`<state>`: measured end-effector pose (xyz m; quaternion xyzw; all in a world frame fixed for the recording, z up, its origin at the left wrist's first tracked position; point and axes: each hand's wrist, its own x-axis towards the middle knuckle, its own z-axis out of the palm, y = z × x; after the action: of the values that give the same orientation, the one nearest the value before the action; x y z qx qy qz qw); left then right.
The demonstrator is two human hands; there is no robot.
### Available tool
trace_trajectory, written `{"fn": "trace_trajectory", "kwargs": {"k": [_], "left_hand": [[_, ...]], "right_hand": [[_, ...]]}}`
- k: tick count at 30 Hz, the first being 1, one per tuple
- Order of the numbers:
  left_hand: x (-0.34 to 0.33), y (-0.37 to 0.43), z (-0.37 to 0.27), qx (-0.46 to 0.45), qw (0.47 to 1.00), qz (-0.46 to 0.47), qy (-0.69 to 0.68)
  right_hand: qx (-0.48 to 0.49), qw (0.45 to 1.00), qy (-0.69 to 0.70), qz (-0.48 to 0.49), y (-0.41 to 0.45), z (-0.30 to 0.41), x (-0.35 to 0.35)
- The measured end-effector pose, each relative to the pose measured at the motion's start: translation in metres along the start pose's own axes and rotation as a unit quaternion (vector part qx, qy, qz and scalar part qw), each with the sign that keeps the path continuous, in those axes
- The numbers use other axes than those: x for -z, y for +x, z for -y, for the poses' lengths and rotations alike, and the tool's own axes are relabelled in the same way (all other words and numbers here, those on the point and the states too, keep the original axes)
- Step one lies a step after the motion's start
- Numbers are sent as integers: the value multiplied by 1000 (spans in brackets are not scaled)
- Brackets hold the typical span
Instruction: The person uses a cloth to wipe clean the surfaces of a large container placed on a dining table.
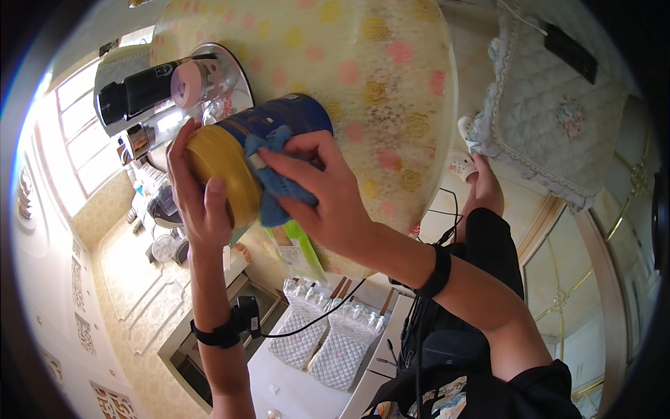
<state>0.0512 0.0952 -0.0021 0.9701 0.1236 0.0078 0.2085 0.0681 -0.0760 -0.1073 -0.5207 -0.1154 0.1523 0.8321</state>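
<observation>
A large canister with a blue body (277,118) and a yellow lid (222,175) lies tilted over the near part of the table. My left hand (201,199) grips it by the lid, fingers along the far left side and thumb on the near side. In my right hand (330,194) is a bunched blue cloth (280,183) with a small pale tag, pressed where lid and body meet. A green and white packet (298,251) lies below the cloth, partly hidden by my right hand.
Left of the canister, a round tray (243,78) bears a black bottle (149,89), a pink-lidded jar (188,84) and glassware. A floral cover spreads over the table (345,47). Quilted chair covers (565,115) are at right, with a black phone-like device (570,52). Cables hang near my right arm.
</observation>
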Motion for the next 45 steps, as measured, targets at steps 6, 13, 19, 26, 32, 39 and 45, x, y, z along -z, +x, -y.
{"fn": "trace_trajectory", "kwargs": {"k": [6, 13, 19, 26, 32, 39, 45], "left_hand": [[2, -1, 3, -1, 1000, -6, 0], [0, 0, 4, 2, 1000, -5, -3], [1, -1, 1, -10, 1000, -16, 0], [7, 3, -5, -45, 997, -41, 38], [3, 1, -6, -55, 993, -69, 75], [10, -4, -7, -40, 992, -107, 62], [4, -31, -25, -32, 956, -289, 29]], "right_hand": [[-44, 998, -21, -28, -4, -26, 3], [-74, 990, -87, -86, -6, -46, 11], [-95, 984, -133, -67, -6, -46, 18], [-102, 974, -188, -70, -4, -43, 15], [-115, 971, -195, -80, -8, -47, 9], [-190, 962, -197, 10, 7, 8, 14], [-124, 976, -158, 83, 8, 87, 23]]}}
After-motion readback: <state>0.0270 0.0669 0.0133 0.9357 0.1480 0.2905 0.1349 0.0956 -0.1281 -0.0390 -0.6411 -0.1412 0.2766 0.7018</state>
